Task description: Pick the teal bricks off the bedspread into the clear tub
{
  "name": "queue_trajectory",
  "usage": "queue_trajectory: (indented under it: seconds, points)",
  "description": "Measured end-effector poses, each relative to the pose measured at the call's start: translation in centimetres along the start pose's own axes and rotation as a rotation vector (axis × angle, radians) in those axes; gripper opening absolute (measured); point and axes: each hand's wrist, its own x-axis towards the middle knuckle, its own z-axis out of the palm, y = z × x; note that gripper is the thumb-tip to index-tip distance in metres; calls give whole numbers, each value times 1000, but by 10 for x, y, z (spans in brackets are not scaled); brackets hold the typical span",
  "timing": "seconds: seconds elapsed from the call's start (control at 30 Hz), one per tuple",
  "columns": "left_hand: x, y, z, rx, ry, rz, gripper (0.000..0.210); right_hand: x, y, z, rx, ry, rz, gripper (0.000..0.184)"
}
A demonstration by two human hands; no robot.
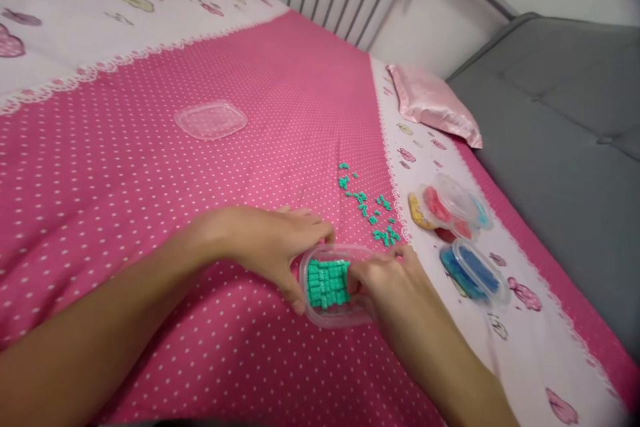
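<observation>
Teal toy bricks (327,283): in your clear tub (333,320) on the bed (225,360).
Left hand (275,240): spread, holding the tub's left end.
Right hand (393,280): fingers curled at the bricks; grip can't be told.
Tub's long axis: between your hands.

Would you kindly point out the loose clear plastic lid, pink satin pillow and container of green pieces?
Loose clear plastic lid (211,121), head view: flat middle.
Pink satin pillow (433,103), head view: middle of its top.
Container of green pieces (332,319), head view: near wall.
</observation>
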Motion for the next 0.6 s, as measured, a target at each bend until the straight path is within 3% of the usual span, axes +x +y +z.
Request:
queue_trajectory:
  seconds: [0.2, 0.43, 0.6]
  points:
    - [-1, -1, 1, 7, -10, 18, 51, 3, -3, 5, -13, -18, -11, 23]
    - [0, -3, 2, 13, -9, 30, 52, -1, -1, 12, -13, 190, -71, 26]
    - [1, -4, 4, -12, 33, 14, 50, -3, -1, 11, 82, 160, -56, 25]
